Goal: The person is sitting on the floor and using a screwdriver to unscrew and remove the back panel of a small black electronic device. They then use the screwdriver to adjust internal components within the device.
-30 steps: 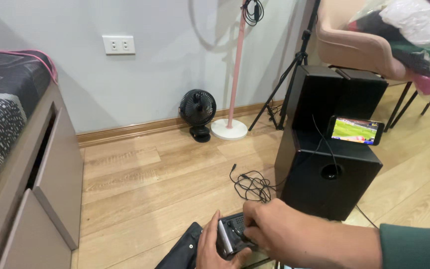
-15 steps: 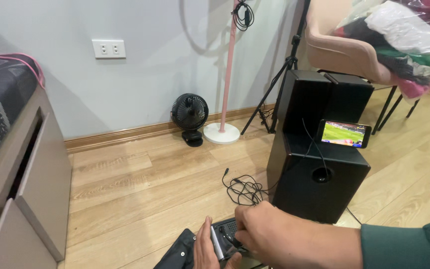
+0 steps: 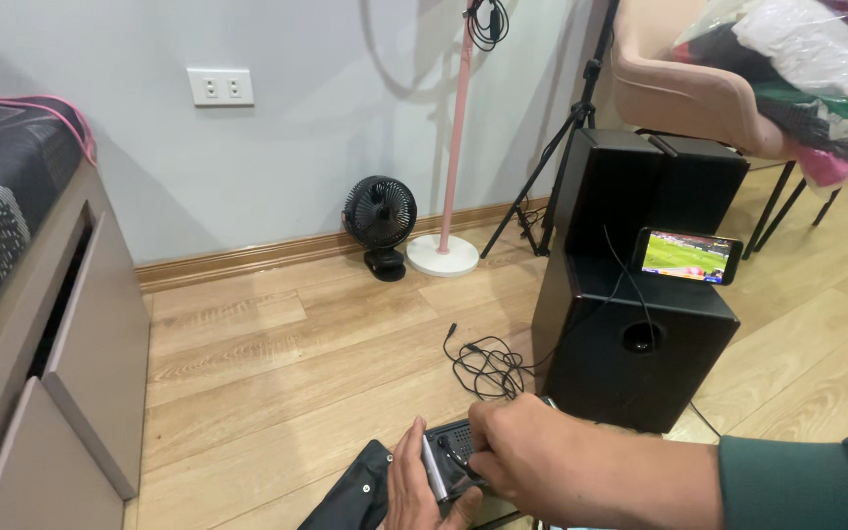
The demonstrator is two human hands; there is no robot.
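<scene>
Wooden plank flooring (image 3: 277, 393) runs to a pale grey wall (image 3: 296, 147) with one white double socket plate (image 3: 220, 86). At the far left stands one bed (image 3: 2, 206) with a dark patterned cover, and beneath it a drawer unit (image 3: 90, 363); one drawer gapes slightly, its inside too dark to read. Further right, by the skirting, sits one small black fan (image 3: 381, 214), and beside it one pink pole on a round white base (image 3: 451, 250). One black tripod (image 3: 552, 167) stands just behind. Two black speaker boxes follow: a low one (image 3: 630, 344) with a round port in front, and a taller one (image 3: 640, 191) behind it. One phone (image 3: 687, 255) with a lit green screen rests on the low box. One tangle of black cable (image 3: 488, 365) lies on the floor beside it. One pink chair (image 3: 684, 93) at the upper right carries a clear bag of clothes (image 3: 807, 69).

At the bottom edge, the left hand (image 3: 414, 488) grips a small dark device (image 3: 451, 459) from its left side, fingers curled around it. The right hand (image 3: 552, 461), in a green sleeve, pinches at the device's top, fingers narrow. One black pouch (image 3: 355, 496) lies on the floor touching the left hand.
</scene>
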